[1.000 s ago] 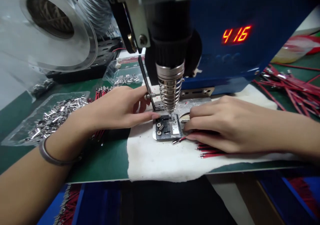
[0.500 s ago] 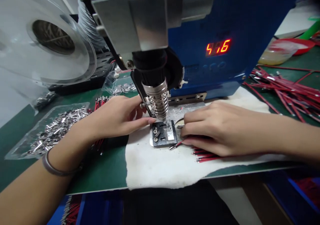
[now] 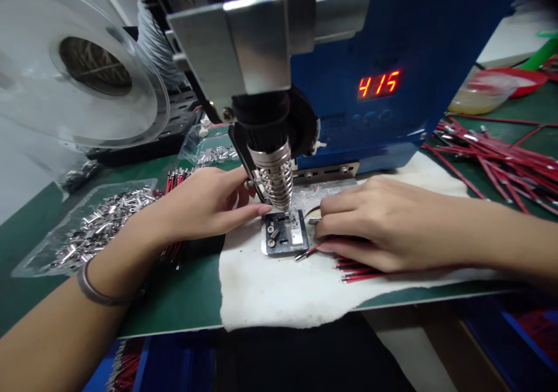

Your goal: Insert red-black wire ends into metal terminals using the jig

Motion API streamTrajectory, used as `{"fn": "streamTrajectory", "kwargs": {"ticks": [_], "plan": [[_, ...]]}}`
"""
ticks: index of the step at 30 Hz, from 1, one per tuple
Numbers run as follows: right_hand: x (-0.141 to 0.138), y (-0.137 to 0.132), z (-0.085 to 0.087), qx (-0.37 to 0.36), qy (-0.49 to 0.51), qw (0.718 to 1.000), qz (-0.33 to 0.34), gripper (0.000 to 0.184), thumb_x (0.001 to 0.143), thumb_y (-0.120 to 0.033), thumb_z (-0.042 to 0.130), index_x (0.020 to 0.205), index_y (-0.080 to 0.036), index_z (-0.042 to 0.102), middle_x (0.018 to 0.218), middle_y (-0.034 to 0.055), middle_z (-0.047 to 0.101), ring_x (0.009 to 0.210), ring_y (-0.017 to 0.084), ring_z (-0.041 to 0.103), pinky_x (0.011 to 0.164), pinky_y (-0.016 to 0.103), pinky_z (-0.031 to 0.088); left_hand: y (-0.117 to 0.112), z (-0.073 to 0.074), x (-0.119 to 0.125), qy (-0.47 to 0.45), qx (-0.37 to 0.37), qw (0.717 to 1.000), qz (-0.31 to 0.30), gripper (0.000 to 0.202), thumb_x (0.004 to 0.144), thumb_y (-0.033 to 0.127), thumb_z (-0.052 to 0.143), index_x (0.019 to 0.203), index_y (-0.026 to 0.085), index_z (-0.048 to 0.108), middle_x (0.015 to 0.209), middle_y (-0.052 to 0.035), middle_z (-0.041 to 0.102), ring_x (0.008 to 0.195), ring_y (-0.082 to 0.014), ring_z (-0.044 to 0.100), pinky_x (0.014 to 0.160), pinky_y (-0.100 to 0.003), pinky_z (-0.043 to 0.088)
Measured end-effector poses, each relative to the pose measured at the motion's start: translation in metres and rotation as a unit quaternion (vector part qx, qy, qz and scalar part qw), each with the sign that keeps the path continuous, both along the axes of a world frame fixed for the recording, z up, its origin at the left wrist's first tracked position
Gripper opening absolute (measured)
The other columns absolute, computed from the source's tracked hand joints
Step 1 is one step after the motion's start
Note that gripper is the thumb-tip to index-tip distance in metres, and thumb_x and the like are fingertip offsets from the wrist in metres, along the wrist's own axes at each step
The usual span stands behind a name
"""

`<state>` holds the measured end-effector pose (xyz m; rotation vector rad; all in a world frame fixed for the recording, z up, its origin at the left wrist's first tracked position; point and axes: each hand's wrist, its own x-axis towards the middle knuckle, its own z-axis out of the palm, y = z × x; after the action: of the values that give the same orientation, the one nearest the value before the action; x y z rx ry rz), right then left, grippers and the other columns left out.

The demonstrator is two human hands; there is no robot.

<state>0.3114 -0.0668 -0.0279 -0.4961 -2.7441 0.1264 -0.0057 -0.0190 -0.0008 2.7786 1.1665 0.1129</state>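
My left hand reaches in from the left, thumb stretched towards the small metal plate, other fingers bent near the machine's bracket; thumb and fingers are apart. On the plate lie several tiny metal sleeves. Right above it points the spring-wrapped nozzle of the blue machine. My right hand is closed beside the plate, pinching a red wire whose silver tip points left. A silver-tipped piece shows at its upper fingertips. More red wires lie under this hand.
A bag of metal sleeves lies left, near upright red wires. A clear reel stands behind. Loose red wires are piled at right on the green table. White cloth lies under the work.
The red display reading goes from 416 to 415. The machine's upper metal bracket sits slightly lower in view. Both hands stay nearly still.
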Motion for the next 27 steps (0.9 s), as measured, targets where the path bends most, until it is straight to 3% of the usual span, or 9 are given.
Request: {"fn": "streamTrajectory", "kwargs": {"ticks": [4,9,19,22,27], "plan": [[0.0,0.0,0.001,0.002,0.003,1.0,0.004,0.027,0.113,-0.021,0.057,0.101,-0.017,0.08,0.089,0.001,0.071,0.068,0.011,0.057,0.063,0.029,0.036,-0.001,0.001,0.002,0.014,-0.025,0.999,0.034,0.05,0.102,0.072,0.047,0.1,0.025,0.063,0.097,-0.0082,0.08,0.082,-0.0236,0.072,0.077,-0.04,0.052],[0.001,0.0,0.001,0.008,-0.003,1.0,-0.001,0.028,0.114,-0.022,0.055,0.103,-0.018,0.081,0.091,0.0015,0.072,0.068,0.011,0.056,0.063,0.029,0.033,-0.004,0.009,0.007,0.039,-0.043,0.997,0.05,0.05,0.104,0.064,0.048,0.103,0.017,0.066,0.104,-0.0131,0.082,0.09,-0.0234,0.073,0.085,-0.039,0.053],[0.002,0.001,0.0,0.016,-0.008,1.0,0.001,0.031,0.116,-0.026,0.054,0.106,-0.018,0.082,0.091,0.0023,0.073,0.071,0.011,0.058,0.065,0.029,0.033,-0.002,0.008,0.008,0.042,-0.028,0.997,0.059,0.052,0.101,0.066,0.046,0.101,0.017,0.066,0.094,-0.0101,0.078,0.081,-0.021,0.067,0.079,-0.036,0.049],[0.002,0.001,0.0,0.024,-0.013,1.0,-0.001,0.031,0.116,-0.027,0.053,0.109,-0.018,0.082,0.092,0.0025,0.073,0.072,0.012,0.06,0.065,0.03,0.034,-0.002,0.007,0.007,0.029,-0.016,0.998,0.045,0.046,0.104,0.06,0.047,0.104,0.017,0.066,0.091,-0.0073,0.077,0.077,-0.0178,0.064,0.076,-0.033,0.045],[0.003,0.002,0.001,-0.007,-0.034,0.999,-0.009,0.033,0.118,-0.03,0.051,0.114,-0.019,0.081,0.099,0.0033,0.074,0.076,0.012,0.065,0.067,0.031,0.038,-0.002,0.007,0.005,0.04,-0.002,0.998,0.041,0.051,0.104,0.062,0.044,0.108,0.017,0.067,0.091,-0.0075,0.078,0.071,-0.017,0.062,0.071,-0.032,0.042]]}}
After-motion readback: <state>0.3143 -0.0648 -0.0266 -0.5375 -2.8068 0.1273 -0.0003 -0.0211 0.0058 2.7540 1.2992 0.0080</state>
